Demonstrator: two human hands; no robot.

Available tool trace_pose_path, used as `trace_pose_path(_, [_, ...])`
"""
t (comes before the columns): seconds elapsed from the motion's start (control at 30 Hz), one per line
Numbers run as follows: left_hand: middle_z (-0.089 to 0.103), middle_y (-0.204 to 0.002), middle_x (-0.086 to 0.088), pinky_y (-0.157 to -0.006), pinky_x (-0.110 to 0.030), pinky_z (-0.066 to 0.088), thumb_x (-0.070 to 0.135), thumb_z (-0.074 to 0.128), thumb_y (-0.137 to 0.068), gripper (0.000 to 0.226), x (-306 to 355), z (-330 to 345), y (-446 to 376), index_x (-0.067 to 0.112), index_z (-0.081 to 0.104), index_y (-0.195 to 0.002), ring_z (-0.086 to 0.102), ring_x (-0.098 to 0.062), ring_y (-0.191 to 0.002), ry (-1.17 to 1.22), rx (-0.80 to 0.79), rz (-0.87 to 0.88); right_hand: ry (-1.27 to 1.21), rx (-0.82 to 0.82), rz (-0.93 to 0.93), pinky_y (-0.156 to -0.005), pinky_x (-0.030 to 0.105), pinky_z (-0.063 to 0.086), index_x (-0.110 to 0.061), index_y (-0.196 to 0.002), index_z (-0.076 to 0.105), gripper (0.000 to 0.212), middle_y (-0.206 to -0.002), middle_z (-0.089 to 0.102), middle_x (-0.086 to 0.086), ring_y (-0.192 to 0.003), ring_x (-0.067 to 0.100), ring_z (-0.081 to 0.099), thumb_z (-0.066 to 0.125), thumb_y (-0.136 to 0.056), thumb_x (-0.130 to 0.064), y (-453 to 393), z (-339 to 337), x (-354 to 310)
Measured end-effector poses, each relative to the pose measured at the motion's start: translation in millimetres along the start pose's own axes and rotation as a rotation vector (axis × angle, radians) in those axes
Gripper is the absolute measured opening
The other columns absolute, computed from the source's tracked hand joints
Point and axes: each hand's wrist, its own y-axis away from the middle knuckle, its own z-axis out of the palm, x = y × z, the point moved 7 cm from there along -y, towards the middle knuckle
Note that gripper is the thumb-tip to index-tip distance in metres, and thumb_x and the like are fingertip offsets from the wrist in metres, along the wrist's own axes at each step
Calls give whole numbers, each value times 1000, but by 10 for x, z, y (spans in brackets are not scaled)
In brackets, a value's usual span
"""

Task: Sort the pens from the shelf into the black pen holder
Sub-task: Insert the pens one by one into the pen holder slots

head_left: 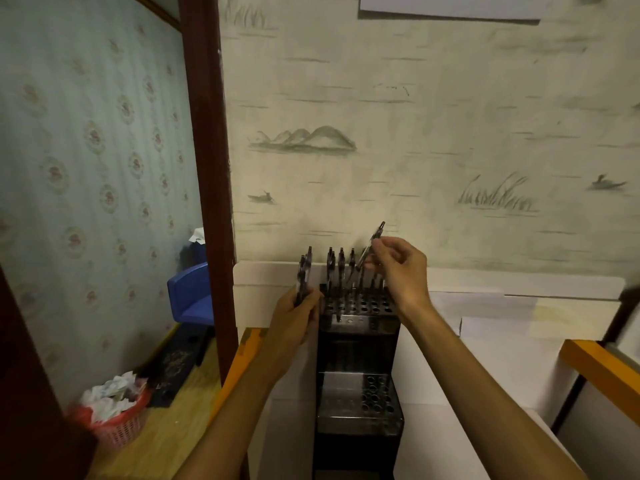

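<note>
The right hand [403, 268] pinches a single pen [371, 244] between thumb and fingertips, its grip clenched on the lower part of the barrel; the pen is tilted, its long axis running from lower left to upper right, with the clip end pointing up toward the wall and the lower end aimed at the back rows of the black pen holder [358, 344]. The left hand [297, 315] is clenched around a bundle of pens [303, 273], held nearly upright just beside the holder's left edge, clip ends up; at least three show above the fingers, though blur makes the exact count uncertain. In the holder's upper tier of round holes, about three pens [341, 268] stand upright along the back left, with a few shorter dark shafts further right, too blurred to count. The holder has two perforated tiers, the lower one [375, 398] nearer the camera and showing only holes. It stands on a white desk [491, 358] against wallpaper [450, 133] with ink-style hills and reeds. To the left, beyond a dark wooden post [207, 168], are a blue plastic chair [192, 294] and one red basket [119, 422] full of crumpled paper on the floor.
</note>
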Motion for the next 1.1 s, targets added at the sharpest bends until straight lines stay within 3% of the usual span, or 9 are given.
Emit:
trace_pose_path(0.13, [55, -66, 3, -39, -16, 32, 22, 52, -102, 6, -22, -37, -2, 17, 54, -101, 41, -2, -43, 37, 10, -5, 220, 7, -135, -77, 30, 60, -14, -107, 70, 15, -88, 74, -1, -81, 15, 72, 66, -94, -20, -32, -9, -54])
trace_pose_path(0.37, [51, -59, 6, -40, -17, 33, 25, 48, -104, 19, -36, -74, -1, 7, 49, -102, 40, -3, -44, 27, 22, 32, 453, -31, -253, -81, 20, 57, -22, -106, 71, 15, -89, 70, -18, -86, -3, 66, 68, -92, -25, -5, 50, -34])
trace_pose_path(0.67, [55, -64, 7, -42, -15, 33, 34, 46, -104, 22, 24, -94, 10, 19, 60, -109, 43, 0, -47, 5, 64, 87, 686, -102, -318, -82, 17, 55, -16, -112, 73, 26, -94, 74, -9, -86, -2, 66, 68, -91, -32, 65, 116, 92])
trace_pose_path(0.77, [54, -68, 3, -42, -13, 33, 30, 44, -105, 22, -7, -93, 3, 16, 61, -110, 43, 0, -47, 27, 71, 69, 798, -152, -317, -84, 23, 55, -15, -113, 72, 27, -98, 75, -3, -87, 5, 67, 68, -92, -32, 127, 156, 192])
trace_pose_path(0.93, [54, -73, -3, -43, -15, 33, 27, 46, -104, 25, -27, -80, -9, 9, 62, -110, 42, -2, -48, 14, 63, 61, 829, -123, -321, -74, 8, 46, -16, -111, 72, 27, -93, 75, -4, -81, 2, 65, 66, -93, -34, 176, 119, 235])
trace_pose_path(1.1, [60, -70, 1, -45, -13, 35, 29, 46, -104, 27, -19, -34, -21, 7, 60, -111, 45, -1, -47, -7, 59, 90, 834, -143, -314, -76, 13, 49, -16, -113, 72, 27, -95, 75, -3, -82, 2, 66, 64, -94, -34, 196, 132, 237])
